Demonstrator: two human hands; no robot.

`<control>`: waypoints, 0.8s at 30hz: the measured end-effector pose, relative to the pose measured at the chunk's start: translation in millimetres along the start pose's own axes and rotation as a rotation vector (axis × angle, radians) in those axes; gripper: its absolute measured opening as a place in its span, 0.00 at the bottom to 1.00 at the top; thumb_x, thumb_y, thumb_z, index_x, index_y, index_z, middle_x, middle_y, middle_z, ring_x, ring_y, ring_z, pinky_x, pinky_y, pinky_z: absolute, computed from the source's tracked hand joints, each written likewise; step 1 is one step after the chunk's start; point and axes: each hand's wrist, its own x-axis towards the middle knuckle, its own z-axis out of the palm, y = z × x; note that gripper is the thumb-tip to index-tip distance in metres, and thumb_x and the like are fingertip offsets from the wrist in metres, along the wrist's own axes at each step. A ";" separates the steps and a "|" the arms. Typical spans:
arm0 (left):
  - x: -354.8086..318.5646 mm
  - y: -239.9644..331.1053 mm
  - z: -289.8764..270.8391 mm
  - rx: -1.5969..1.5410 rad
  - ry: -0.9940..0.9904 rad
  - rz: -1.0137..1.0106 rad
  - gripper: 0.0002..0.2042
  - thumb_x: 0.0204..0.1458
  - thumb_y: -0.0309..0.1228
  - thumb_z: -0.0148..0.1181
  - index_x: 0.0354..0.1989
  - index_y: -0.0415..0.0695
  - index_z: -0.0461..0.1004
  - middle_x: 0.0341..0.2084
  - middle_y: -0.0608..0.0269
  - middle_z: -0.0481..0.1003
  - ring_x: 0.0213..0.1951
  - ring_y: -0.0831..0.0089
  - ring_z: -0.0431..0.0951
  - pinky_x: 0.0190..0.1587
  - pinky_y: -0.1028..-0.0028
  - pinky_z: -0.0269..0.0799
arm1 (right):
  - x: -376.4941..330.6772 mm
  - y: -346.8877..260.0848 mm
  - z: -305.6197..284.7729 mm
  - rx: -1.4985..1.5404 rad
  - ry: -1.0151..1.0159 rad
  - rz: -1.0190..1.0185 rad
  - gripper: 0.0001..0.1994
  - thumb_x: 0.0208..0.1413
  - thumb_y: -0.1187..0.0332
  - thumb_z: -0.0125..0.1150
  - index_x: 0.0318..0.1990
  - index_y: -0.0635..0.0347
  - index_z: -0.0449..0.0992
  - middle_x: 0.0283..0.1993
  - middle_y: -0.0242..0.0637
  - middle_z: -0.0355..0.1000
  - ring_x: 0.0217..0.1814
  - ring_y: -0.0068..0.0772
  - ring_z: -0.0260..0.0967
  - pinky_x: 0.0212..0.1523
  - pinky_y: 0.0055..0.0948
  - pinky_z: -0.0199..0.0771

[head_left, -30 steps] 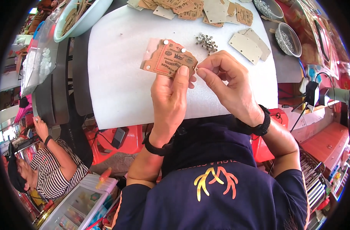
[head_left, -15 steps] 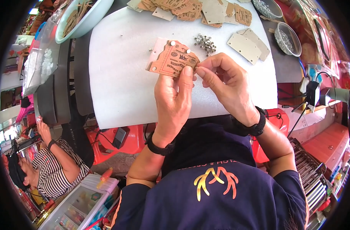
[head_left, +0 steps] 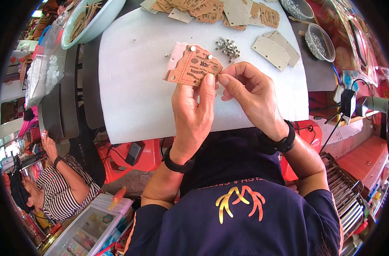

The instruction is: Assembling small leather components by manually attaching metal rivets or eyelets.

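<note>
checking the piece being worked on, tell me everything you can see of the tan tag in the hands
The tan tag looks like printed leather or card, with a stepped edge, dark print and two silver studs along its top. It is held tilted above the white pad; the left hand pinches its lower right corner, where the right hand fingertips meet it.

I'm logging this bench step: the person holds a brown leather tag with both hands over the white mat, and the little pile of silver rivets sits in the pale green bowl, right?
Not quite. The head view shows the silver rivets loose on the white mat, just beyond the right hand, not in the pale green bowl. The left hand and right hand do hold the brown leather tag.
</note>
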 end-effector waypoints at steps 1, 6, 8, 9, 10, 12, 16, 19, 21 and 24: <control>0.1 -1.1 -0.4 -0.001 -0.001 0.000 0.10 0.65 0.31 0.50 0.44 0.36 0.71 0.35 0.64 0.75 0.33 0.81 0.71 0.36 0.78 0.68 | 0.2 0.1 -0.5 0.032 -0.008 0.025 0.08 0.62 0.70 0.60 0.41 0.66 0.73 0.35 0.32 0.77 0.34 0.15 0.71 0.34 0.18 0.74; 0.7 -4.8 -0.5 0.044 -0.002 0.057 0.10 0.65 0.30 0.51 0.44 0.35 0.71 0.36 0.63 0.76 0.33 0.81 0.72 0.36 0.78 0.70 | -0.3 2.0 1.6 0.018 0.010 0.003 0.07 0.62 0.71 0.60 0.40 0.66 0.73 0.35 0.32 0.76 0.33 0.15 0.70 0.33 0.18 0.73; 0.1 -6.8 -1.3 0.074 -0.003 0.065 0.10 0.65 0.30 0.51 0.44 0.35 0.71 0.36 0.63 0.76 0.33 0.80 0.72 0.36 0.78 0.70 | -0.4 5.9 1.8 -0.021 0.025 -0.023 0.07 0.62 0.71 0.60 0.40 0.66 0.73 0.34 0.31 0.76 0.32 0.15 0.70 0.32 0.18 0.72; -0.1 -7.7 -1.5 0.104 -0.003 0.072 0.09 0.65 0.30 0.51 0.44 0.35 0.71 0.35 0.63 0.76 0.32 0.80 0.72 0.35 0.78 0.71 | 0.1 9.6 1.3 -0.122 0.045 -0.096 0.07 0.62 0.71 0.60 0.40 0.66 0.73 0.34 0.31 0.76 0.32 0.15 0.69 0.32 0.18 0.72; -0.4 -8.3 -1.6 0.106 -0.002 0.071 0.09 0.65 0.30 0.51 0.44 0.35 0.71 0.35 0.63 0.76 0.32 0.80 0.72 0.35 0.78 0.71 | 0.6 11.9 1.1 -0.222 0.063 -0.169 0.06 0.62 0.71 0.60 0.40 0.66 0.73 0.35 0.31 0.76 0.32 0.15 0.69 0.32 0.18 0.72; -0.9 -8.9 -1.5 0.113 0.004 0.050 0.09 0.65 0.30 0.51 0.44 0.35 0.71 0.35 0.63 0.76 0.32 0.80 0.72 0.35 0.78 0.71 | -0.7 9.5 2.7 -0.145 0.059 -0.111 0.06 0.62 0.71 0.60 0.40 0.66 0.73 0.34 0.31 0.76 0.32 0.15 0.69 0.32 0.18 0.72; -0.8 -10.6 -3.8 0.147 -0.027 0.047 0.09 0.65 0.29 0.51 0.44 0.35 0.71 0.35 0.63 0.76 0.32 0.81 0.72 0.35 0.78 0.71 | -2.0 6.2 1.3 0.009 0.043 -0.038 0.06 0.62 0.71 0.59 0.40 0.66 0.73 0.33 0.30 0.76 0.32 0.14 0.69 0.32 0.17 0.71; -0.9 -13.0 -2.9 0.150 -0.028 0.073 0.09 0.65 0.29 0.51 0.44 0.35 0.71 0.35 0.63 0.76 0.32 0.81 0.72 0.35 0.78 0.70 | 0.4 -0.1 -3.2 0.020 0.020 0.058 0.07 0.62 0.70 0.59 0.40 0.66 0.73 0.32 0.30 0.75 0.32 0.14 0.69 0.33 0.17 0.72; -1.0 -9.8 -1.3 0.109 -0.019 0.012 0.10 0.65 0.30 0.51 0.44 0.35 0.72 0.34 0.64 0.76 0.33 0.81 0.73 0.35 0.78 0.70 | 0.4 2.4 -1.4 0.026 0.027 0.031 0.07 0.63 0.70 0.58 0.40 0.66 0.73 0.32 0.31 0.74 0.31 0.15 0.70 0.33 0.18 0.72; -1.1 -4.3 1.3 -0.104 -0.038 -0.202 0.10 0.65 0.31 0.51 0.44 0.35 0.72 0.33 0.64 0.76 0.32 0.80 0.73 0.35 0.78 0.70 | -0.6 3.9 5.5 0.054 0.058 -0.013 0.06 0.64 0.72 0.57 0.40 0.67 0.72 0.31 0.31 0.73 0.31 0.15 0.70 0.32 0.19 0.73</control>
